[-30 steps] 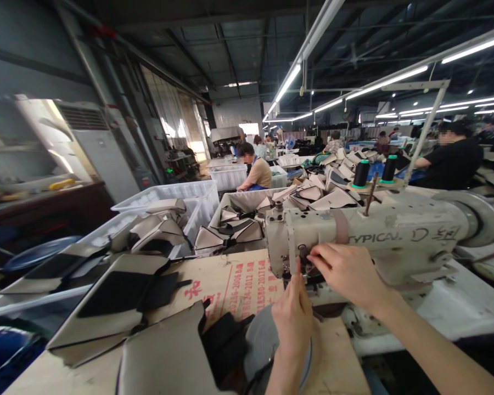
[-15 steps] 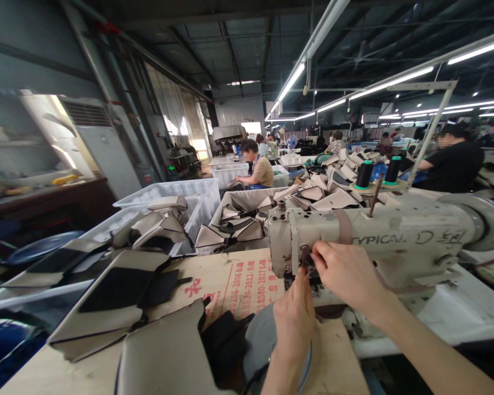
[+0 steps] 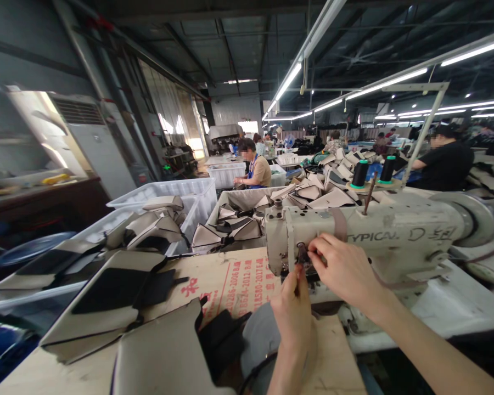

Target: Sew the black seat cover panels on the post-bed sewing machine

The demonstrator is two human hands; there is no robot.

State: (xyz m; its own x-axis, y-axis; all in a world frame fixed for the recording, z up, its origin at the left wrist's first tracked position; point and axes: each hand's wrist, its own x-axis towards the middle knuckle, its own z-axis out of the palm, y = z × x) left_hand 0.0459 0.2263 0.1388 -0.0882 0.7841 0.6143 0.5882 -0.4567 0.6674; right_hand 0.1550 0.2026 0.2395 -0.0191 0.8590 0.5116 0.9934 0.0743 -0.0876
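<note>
A cream-coloured sewing machine [image 3: 399, 230] lettered "TYPICAL" stands at the right. Both of my hands are at the front of its head, close to the needle area. My right hand [image 3: 346, 269] is closed in a pinch beside the small metal parts on the head. Just below it, my left hand [image 3: 290, 312] points upward with thumb and fingers pressed together. Whatever the fingertips hold is too small to make out. Under my left wrist lies a grey rounded piece [image 3: 261, 334]. A beige sewn piece with dark edging [image 3: 160, 351] rests on the wooden tabletop left of it.
Another beige and black piece [image 3: 102, 302] lies farther left on the wooden table [image 3: 222, 274]. White plastic bins [image 3: 201, 214] with similar pieces stand behind. Two black thread spools [image 3: 359, 174] sit behind the machine. A co-worker [image 3: 257, 170] sits beyond the bins.
The whole view has shifted slightly, so the machine appears a little farther left. Both hands stay at the machine head, with the left fingers a little more bent.
</note>
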